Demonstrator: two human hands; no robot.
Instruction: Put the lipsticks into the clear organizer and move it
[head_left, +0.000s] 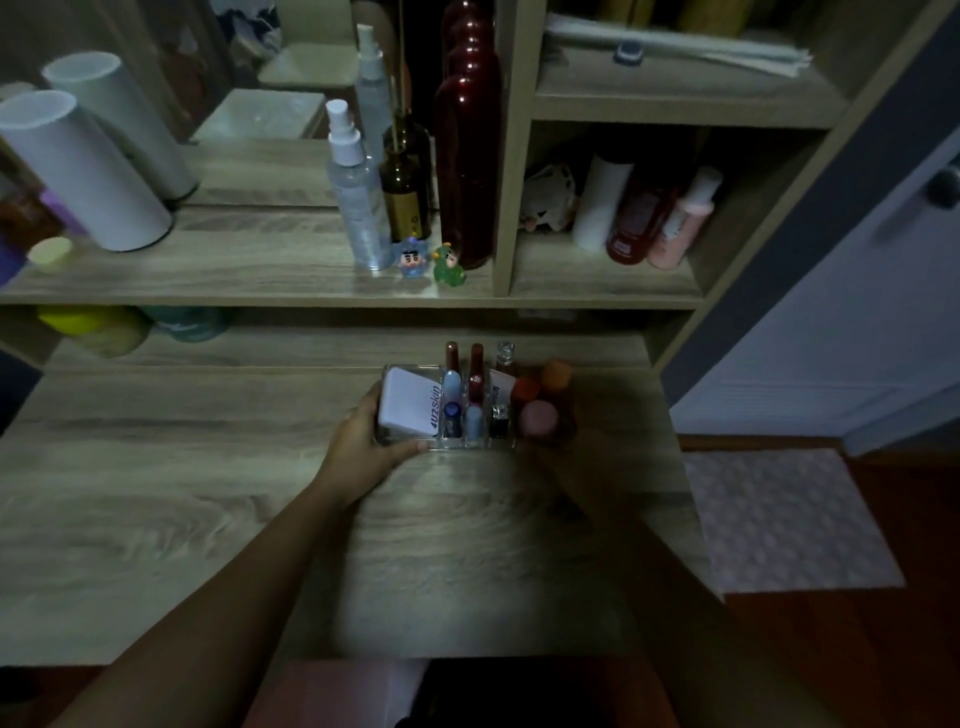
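Note:
The clear organizer (483, 445) stands on the wooden desk near its back right part. Several lipsticks (476, 370) stand upright in its middle slots, some with dark red caps and some with blue caps. A white box (408, 402) fills its left compartment, and round orange and pink sponges (537, 417) fill the right one. My left hand (363, 434) grips the organizer's left end, thumb on the front edge. My right hand (570, 415) is dim and in shadow at the right end and seems closed on it.
A shelf just behind and above holds a clear spray bottle (358, 208), a brown bottle (405, 202), a tall dark red bottle (467, 166), two small figurines (449, 265) and a white cylinder (78, 171). The right cubby holds more bottles (639, 218). The desk edge (691, 519) drops to a floor mat.

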